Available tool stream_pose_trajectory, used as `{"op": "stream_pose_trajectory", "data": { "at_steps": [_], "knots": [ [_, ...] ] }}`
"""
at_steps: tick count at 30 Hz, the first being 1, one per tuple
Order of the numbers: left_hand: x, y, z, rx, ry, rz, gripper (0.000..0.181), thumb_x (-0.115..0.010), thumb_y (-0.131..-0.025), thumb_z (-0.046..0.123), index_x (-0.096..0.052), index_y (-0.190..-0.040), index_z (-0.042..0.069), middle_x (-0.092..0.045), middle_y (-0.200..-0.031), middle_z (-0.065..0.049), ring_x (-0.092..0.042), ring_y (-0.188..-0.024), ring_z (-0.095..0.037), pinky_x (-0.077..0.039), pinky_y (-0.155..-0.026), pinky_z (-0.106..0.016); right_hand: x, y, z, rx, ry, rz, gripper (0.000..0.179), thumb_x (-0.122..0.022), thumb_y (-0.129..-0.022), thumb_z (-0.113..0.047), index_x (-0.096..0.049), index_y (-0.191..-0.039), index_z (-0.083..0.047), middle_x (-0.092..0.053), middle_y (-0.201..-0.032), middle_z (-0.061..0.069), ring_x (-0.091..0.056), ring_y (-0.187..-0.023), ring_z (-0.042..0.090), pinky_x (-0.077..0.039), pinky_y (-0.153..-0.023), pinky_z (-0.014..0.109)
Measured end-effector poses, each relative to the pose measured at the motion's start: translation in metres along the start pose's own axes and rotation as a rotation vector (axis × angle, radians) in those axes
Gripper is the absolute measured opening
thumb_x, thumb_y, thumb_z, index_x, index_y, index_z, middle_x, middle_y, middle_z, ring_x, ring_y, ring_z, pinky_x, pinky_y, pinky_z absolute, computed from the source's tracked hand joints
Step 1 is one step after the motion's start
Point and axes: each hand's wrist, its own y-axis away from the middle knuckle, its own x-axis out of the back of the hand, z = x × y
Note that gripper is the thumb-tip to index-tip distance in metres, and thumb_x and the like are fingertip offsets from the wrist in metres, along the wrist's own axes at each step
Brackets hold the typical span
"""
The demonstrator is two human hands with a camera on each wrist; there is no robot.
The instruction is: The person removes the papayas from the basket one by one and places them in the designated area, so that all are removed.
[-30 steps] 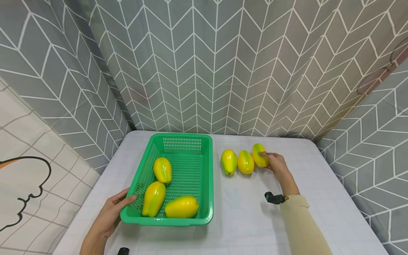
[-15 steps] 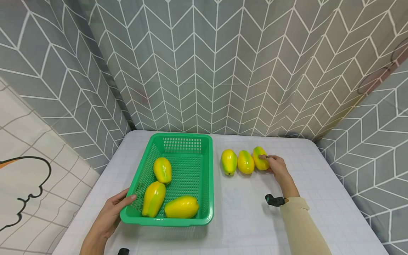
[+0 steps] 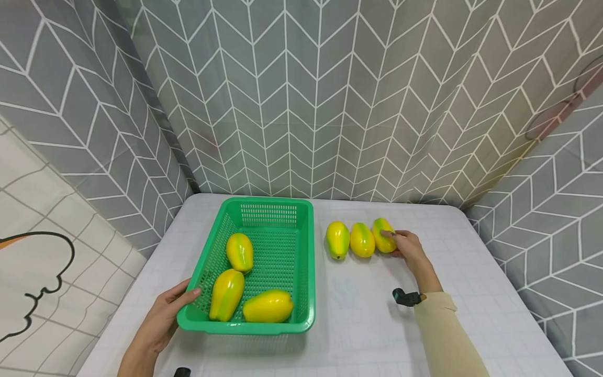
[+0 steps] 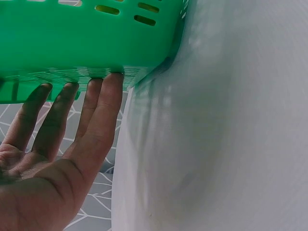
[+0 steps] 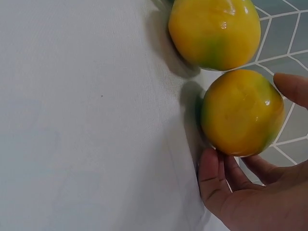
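Note:
On the table, my right hand (image 3: 409,246) holds a glossy yellow-green papaya (image 3: 382,228), the rightmost of three in a row. Its thumb lies over the top and its fingers (image 5: 214,180) curl against the near side. Close beside that fruit are the middle papaya (image 3: 362,241) and the left papaya (image 3: 337,240). My left hand (image 3: 162,317) grips the green plastic basket (image 3: 314,272) at its front left corner, thumb over the rim, fingers (image 4: 103,113) against the outer wall. Inside the basket lie three more papayas, one of them (image 3: 268,306) sideways at the front.
A white cloth covers the table (image 3: 363,324). Grey chevron-patterned curtains (image 3: 301,104) rise along its back and sides. A small black wrist-camera mount (image 3: 406,297) sticks out from my right wrist.
My right hand has drawn the rightmost papaya slightly toward me, lining it up with the other two. The left hand and basket stay where they were.

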Motion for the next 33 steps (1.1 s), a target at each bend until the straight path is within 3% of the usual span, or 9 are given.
{"op": "stream_pose_trajectory", "data": {
  "at_steps": [6, 10, 15, 22, 28, 31, 33],
  "knots": [
    [0.001, -0.001, -0.001, -0.005, 0.006, -0.004, 0.065, -0.064, -0.107, 0.026, -0.04, -0.161, -0.001, -0.078, -0.103, 0.018, -0.077, -0.088, -0.011, -0.065, -0.08, -0.028, 0.003, 0.001, 0.001, 0.022, -0.002, -0.014, 0.09, -0.062, -0.104, -0.049, -0.022, -0.166, 0.002, -0.032, -0.167, 0.028, -0.052, -0.128, 0.032, -0.057, -0.086, 0.021],
    [0.001, -0.001, -0.001, -0.002, 0.015, -0.005, 0.063, -0.065, -0.107, 0.026, -0.043, -0.16, 0.001, -0.078, -0.104, 0.017, -0.078, -0.088, -0.011, -0.065, -0.08, -0.028, 0.009, 0.005, -0.002, 0.038, -0.008, 0.015, 0.086, -0.06, -0.105, -0.048, -0.023, -0.166, 0.0, -0.034, -0.167, 0.028, -0.051, -0.135, 0.036, -0.058, -0.104, 0.032],
    [0.001, 0.0, -0.001, 0.0, 0.018, 0.001, 0.064, -0.065, -0.106, 0.026, -0.042, -0.16, 0.001, -0.078, -0.103, 0.018, -0.078, -0.088, -0.01, -0.065, -0.08, -0.028, 0.012, 0.009, -0.009, 0.095, -0.024, 0.077, 0.083, -0.061, -0.105, -0.045, -0.024, -0.167, -0.003, -0.032, -0.168, 0.028, -0.044, -0.146, 0.042, -0.047, -0.122, 0.047],
    [0.001, 0.0, -0.002, -0.005, 0.027, 0.006, 0.058, -0.065, -0.107, 0.025, -0.048, -0.158, 0.004, -0.079, -0.102, 0.016, -0.078, -0.086, -0.012, -0.065, -0.079, -0.028, 0.013, 0.011, -0.013, 0.22, -0.068, 0.152, 0.078, -0.062, -0.106, -0.041, -0.027, -0.166, -0.006, -0.036, -0.169, 0.023, -0.042, -0.151, 0.039, -0.043, -0.124, 0.051],
    [0.0, 0.0, -0.001, -0.002, 0.017, -0.003, 0.066, -0.064, -0.107, 0.027, -0.04, -0.161, 0.0, -0.078, -0.102, 0.017, -0.078, -0.086, -0.011, -0.065, -0.08, -0.028, 0.012, 0.012, -0.018, 0.283, -0.102, 0.171, 0.075, -0.063, -0.106, -0.041, -0.031, -0.166, -0.01, -0.039, -0.169, 0.018, -0.043, -0.151, 0.036, -0.041, -0.126, 0.051],
    [0.0, 0.0, -0.001, -0.003, 0.013, -0.004, 0.067, -0.064, -0.107, 0.027, -0.037, -0.162, -0.002, -0.078, -0.102, 0.017, -0.078, -0.086, -0.011, -0.065, -0.08, -0.028, 0.012, 0.014, -0.02, 0.322, -0.116, 0.165, 0.074, -0.063, -0.105, -0.04, -0.032, -0.165, -0.011, -0.041, -0.168, 0.016, -0.044, -0.15, 0.033, -0.043, -0.125, 0.047],
    [0.0, 0.0, -0.001, -0.004, 0.013, -0.004, 0.068, -0.063, -0.107, 0.027, -0.037, -0.162, -0.002, -0.078, -0.101, 0.017, -0.078, -0.086, -0.011, -0.065, -0.08, -0.028, 0.012, 0.015, -0.021, 0.357, -0.123, 0.167, 0.072, -0.064, -0.105, -0.04, -0.034, -0.164, -0.011, -0.044, -0.166, 0.015, -0.047, -0.147, 0.03, -0.046, -0.12, 0.039]
  ]
}}
